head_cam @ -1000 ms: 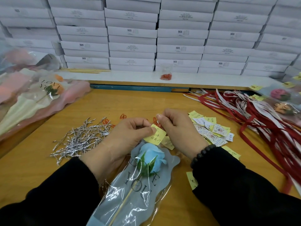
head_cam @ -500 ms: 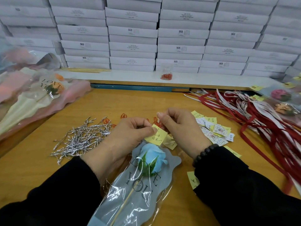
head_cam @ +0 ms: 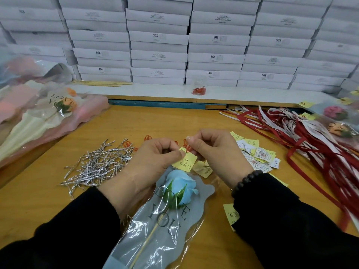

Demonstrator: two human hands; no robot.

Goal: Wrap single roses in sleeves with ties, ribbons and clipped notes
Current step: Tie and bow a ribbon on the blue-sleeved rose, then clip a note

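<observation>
Barely anything has shifted: our left hand [head_cam: 149, 162] still pinches the note [head_cam: 185, 160] at the sleeve's [head_cam: 155, 230] twelve o'clock; our right hand [head_cam: 215, 150] keeps working the clip [head_cam: 187, 146] on, unfinished.

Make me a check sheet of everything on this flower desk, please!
Surface: wooden table, bare in the middle.
Job's things: blue rose in sleeve; yellow note with red clip at the sleeve's top.
Clutter: silver ties, spare notes, ribbons, finished roses.
Grips: left hand pinches the note; right hand pinches the clip.
Cables: nothing seen.
Surroundings: stacked white boxes, clip cup on a shelf.
</observation>
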